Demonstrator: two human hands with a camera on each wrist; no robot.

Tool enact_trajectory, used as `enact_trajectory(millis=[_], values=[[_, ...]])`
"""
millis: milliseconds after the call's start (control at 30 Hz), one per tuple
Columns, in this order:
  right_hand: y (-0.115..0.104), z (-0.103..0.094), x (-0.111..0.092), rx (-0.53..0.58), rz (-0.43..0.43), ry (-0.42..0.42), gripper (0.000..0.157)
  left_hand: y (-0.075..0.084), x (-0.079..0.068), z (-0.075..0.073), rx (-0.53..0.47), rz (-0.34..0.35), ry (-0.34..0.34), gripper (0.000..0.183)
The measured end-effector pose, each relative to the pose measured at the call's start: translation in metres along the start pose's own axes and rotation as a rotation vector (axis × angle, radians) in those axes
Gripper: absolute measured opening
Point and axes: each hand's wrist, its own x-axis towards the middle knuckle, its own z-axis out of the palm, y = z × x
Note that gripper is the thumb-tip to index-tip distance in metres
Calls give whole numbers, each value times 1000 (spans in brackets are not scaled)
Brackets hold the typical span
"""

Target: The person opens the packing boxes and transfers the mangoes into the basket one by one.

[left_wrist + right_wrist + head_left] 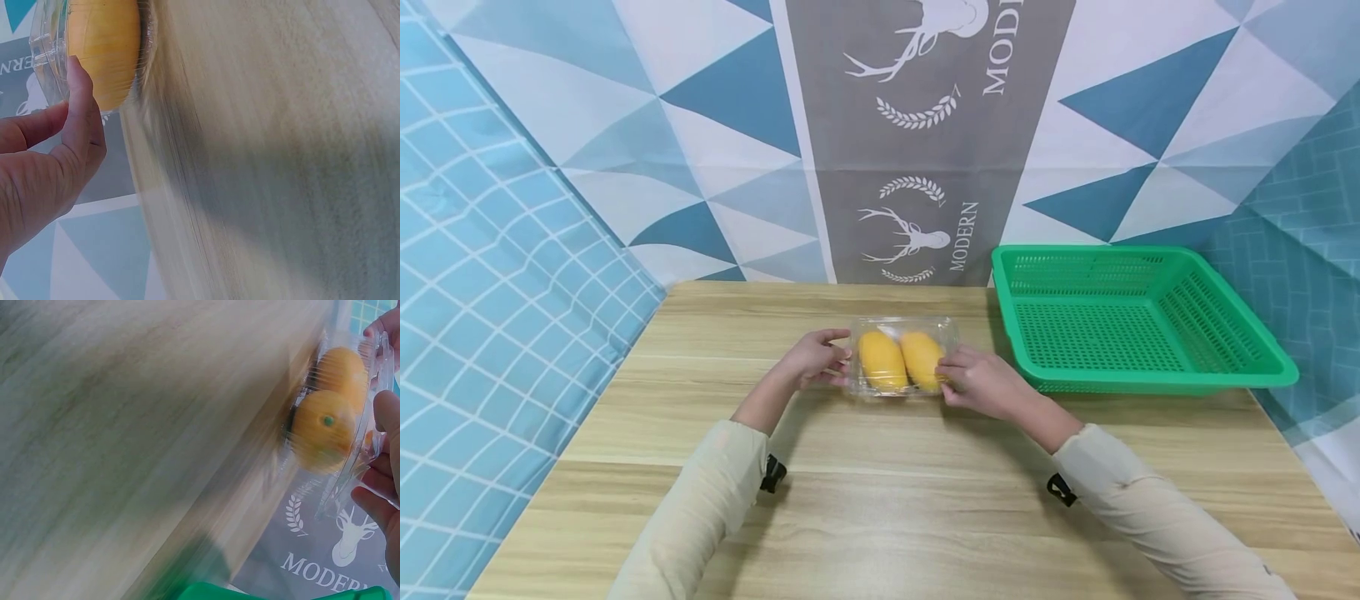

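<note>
A clear plastic clamshell box point(901, 320) sits toward the back of the wooden table, with two yellow mangoes point(883, 360) side by side inside it. At the box's left end, my left hand point(817, 358) pinches the rim between thumb and fingers. In the left wrist view, one fingertip point(76, 65) lies against the clear wall in front of a mango point(103, 50). The right hand point(985, 382) grips the opposite end near its front corner. From the right wrist, the thumb point(387, 409) and fingers appear around the box's edge, with both mangoes point(325, 431) visible through the plastic.
A green plastic basket point(1097, 333) with perforated walls stands at the back right, close to the right hand. Behind the table point(880, 517) hangs a patterned cloth point(917, 150) with deer prints. Blue cloth point(497, 275) covers the left side.
</note>
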Motion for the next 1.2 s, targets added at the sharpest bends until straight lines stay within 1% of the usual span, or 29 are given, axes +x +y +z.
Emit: enact_trajectory(millis=[133, 233, 300, 367, 433, 567, 633, 733, 867, 933, 1067, 1200], values=[[0, -1, -3, 16, 10, 5, 22, -1, 0, 0, -8, -4, 4, 51], [0, -3, -5, 33, 28, -9, 28, -1, -1, 0, -7, 0, 9, 50], [0, -5, -6, 43, 46, -25, 31, -1, -2, 0, -3, 10, 14, 50], [-1, -7, -6, 49, 74, -40, 33, -1, -4, 0, 6, 37, 26, 50], [-3, -10, -7, 58, 116, -55, 35, -1, -6, 0, 9, 68, 47, 49], [-5, -14, -8, 117, 238, -76, 38, 0, -9, 0, 27, 146, 96, 47], [-6, -16, -7, 158, 300, -77, 41, 1, -10, 1, 47, 183, 119, 45], [-5, -18, -5, 199, 372, -67, 43, 2, -11, 1, 64, 229, 154, 42], [-4, -19, 1, 252, 487, -34, 43, 4, -11, 3, 70, 262, 203, 37], [-2, -19, 4, 293, 550, -5, 41, 6, -10, 3, 63, 271, 224, 35], [1, -19, 11, 396, 637, 82, 37, 9, -8, 4, 48, 291, 250, 33], [4, -20, 18, 497, 705, 170, 34, 11, -6, 4, 29, 286, 270, 32]])
